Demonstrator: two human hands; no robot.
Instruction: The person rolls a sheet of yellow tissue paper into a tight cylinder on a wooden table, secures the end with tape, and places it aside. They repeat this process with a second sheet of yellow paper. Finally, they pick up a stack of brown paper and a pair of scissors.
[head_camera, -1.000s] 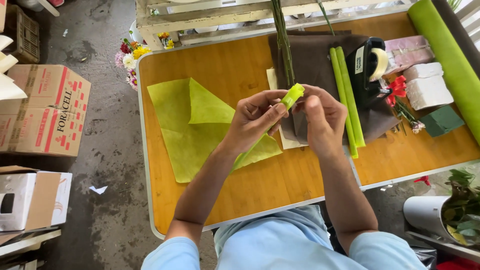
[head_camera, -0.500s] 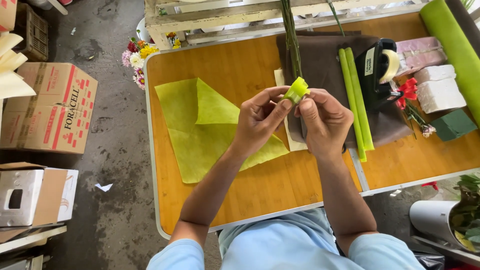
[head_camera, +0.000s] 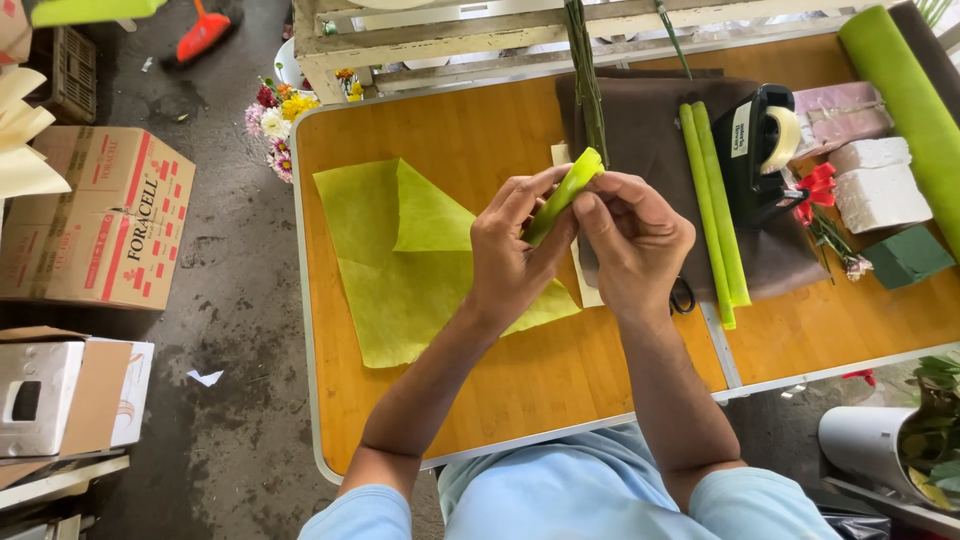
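Green roll (head_camera: 563, 192): held above the table (head_camera: 500, 120), over the green sheet's (head_camera: 400, 270) right edge. We pinch it from both sides, left hand (head_camera: 515, 250) and right hand (head_camera: 630, 240) raised side by side, fingers curled closed around it, forearms angling up from the bottom. Tape dispenser (head_camera: 760, 150) sits to the right.

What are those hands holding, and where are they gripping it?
Both the left hand and right hand pinch a small green roll along its lower part; the top sticks out.
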